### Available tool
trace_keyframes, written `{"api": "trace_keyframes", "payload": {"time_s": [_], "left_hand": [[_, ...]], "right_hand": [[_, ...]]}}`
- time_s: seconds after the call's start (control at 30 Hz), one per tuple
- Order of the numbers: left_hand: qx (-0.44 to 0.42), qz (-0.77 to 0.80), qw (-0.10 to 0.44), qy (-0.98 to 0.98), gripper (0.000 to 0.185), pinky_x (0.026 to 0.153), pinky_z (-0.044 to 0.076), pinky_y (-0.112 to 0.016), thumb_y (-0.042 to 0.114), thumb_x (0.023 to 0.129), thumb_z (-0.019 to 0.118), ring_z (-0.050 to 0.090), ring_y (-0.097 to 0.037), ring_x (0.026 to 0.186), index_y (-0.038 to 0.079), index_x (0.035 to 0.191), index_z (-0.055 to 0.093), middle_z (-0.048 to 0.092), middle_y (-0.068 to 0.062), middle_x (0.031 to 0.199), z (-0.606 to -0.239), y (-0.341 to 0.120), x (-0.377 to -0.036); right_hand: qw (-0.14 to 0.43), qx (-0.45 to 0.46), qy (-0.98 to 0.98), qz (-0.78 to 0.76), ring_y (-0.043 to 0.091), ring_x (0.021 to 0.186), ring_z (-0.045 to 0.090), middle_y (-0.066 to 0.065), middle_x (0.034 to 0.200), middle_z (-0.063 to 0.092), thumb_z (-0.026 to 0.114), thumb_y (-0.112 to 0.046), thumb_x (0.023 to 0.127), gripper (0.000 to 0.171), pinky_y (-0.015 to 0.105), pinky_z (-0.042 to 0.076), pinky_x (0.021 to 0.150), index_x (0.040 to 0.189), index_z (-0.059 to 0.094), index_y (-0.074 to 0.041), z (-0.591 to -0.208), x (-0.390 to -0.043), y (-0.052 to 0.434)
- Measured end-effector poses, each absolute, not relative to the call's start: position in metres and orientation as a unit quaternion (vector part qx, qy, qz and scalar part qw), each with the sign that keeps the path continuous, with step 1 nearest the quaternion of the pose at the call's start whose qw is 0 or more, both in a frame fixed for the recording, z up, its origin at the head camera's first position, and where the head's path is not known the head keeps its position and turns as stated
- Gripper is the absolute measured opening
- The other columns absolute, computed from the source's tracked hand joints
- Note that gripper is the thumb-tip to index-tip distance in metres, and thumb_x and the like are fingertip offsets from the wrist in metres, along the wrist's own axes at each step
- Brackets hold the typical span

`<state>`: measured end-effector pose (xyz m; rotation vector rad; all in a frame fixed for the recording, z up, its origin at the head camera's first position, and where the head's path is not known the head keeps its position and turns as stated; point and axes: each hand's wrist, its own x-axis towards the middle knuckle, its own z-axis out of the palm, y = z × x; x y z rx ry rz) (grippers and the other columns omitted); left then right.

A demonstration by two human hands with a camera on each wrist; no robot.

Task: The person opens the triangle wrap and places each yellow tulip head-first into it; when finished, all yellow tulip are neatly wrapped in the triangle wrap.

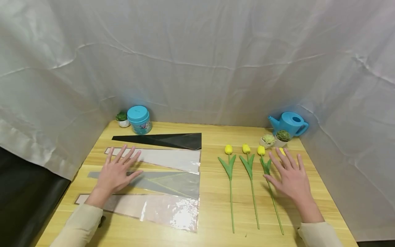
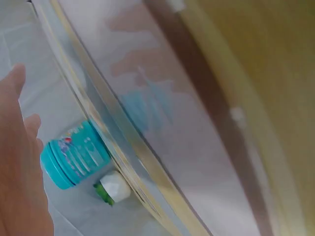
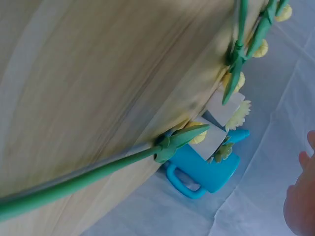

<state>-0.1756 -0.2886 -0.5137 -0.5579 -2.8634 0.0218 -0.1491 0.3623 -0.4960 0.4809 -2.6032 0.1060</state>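
Observation:
My left hand [image 1: 115, 173], fingers spread, is over the left part of several tapered flat sleeves: a black sleeve [image 1: 185, 140], a white sleeve [image 1: 172, 158], a grey sleeve [image 1: 182, 183] and a pale pink, glossy sleeve [image 1: 163, 209]. In the left wrist view it hovers apart from them. My right hand [image 1: 293, 180], also spread, is above the rightmost of several yellow tulips; its yellow bloom [image 1: 282, 151] peeks past the fingers. Another tulip [image 1: 261, 150] lies just left of that hand, with two more tulips [image 1: 228, 149] further left. Both hands hold nothing.
At the back left stand a blue lidded tub [image 1: 139, 120] and a small potted plant [image 1: 123, 119]. A blue watering can [image 1: 290, 123] and two potted succulents [image 1: 267, 140] stand at the back right. Grey curtain [image 1: 197, 68] encloses the wooden table [image 1: 213, 212].

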Motion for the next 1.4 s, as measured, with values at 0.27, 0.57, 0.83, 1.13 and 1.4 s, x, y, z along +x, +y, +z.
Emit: {"api": "trace_keyframes", "payload": {"time_s": [0.27,0.57,0.83,1.13,1.4], "left_hand": [[-0.195,-0.123,0.096,-0.968,0.075,0.119,0.028,-0.066,0.045,0.093,0.075,0.043,-0.040,0.145,0.020,0.157,0.046,0.049,-0.011,0.158,-0.503,-0.246,-0.160],[-0.227,-0.340,0.018,-0.912,0.043,0.089,0.060,-0.046,0.022,0.087,0.085,0.070,-0.026,0.104,0.015,0.127,0.072,0.075,-0.003,0.118,-0.498,-0.188,-0.125],[-0.267,-0.433,-0.074,-0.858,0.035,0.083,0.058,-0.029,0.020,0.086,0.084,0.069,-0.013,0.091,0.013,0.119,0.075,0.077,-0.001,0.107,-0.511,-0.155,-0.097],[-0.285,-0.462,-0.093,-0.835,0.033,0.086,0.056,-0.027,0.024,0.084,0.087,0.066,-0.006,0.091,0.018,0.114,0.076,0.075,0.006,0.102,-0.531,-0.140,-0.078],[-0.253,-0.507,-0.085,-0.819,0.028,0.090,0.057,-0.025,0.014,0.082,0.086,0.068,-0.008,0.093,0.017,0.109,0.077,0.075,0.006,0.104,-0.544,-0.129,-0.067]], "right_hand": [[0.241,0.122,-0.950,0.159,0.048,0.131,0.048,0.022,0.143,0.056,0.086,-0.029,0.083,0.076,0.069,0.037,0.107,0.151,0.054,-0.015,-0.482,-0.142,0.360],[0.183,0.038,-0.955,0.230,0.039,0.098,0.064,0.022,0.116,0.065,0.077,-0.023,0.096,0.044,0.044,0.053,0.074,0.133,0.068,-0.002,-0.473,-0.132,0.380],[0.149,-0.008,-0.957,0.249,0.021,0.078,0.068,0.022,0.107,0.073,0.077,-0.022,0.095,0.040,0.019,0.051,0.062,0.128,0.071,-0.001,-0.474,-0.120,0.406],[0.079,-0.044,-0.964,0.250,0.029,0.076,0.074,0.018,0.096,0.076,0.077,-0.023,0.095,0.037,0.022,0.051,0.056,0.122,0.072,0.003,-0.487,-0.107,0.425],[0.005,-0.065,-0.957,0.283,0.013,0.077,0.070,0.020,0.101,0.076,0.073,-0.026,0.098,0.041,0.025,0.054,0.058,0.124,0.070,0.005,-0.492,-0.103,0.434]]}}
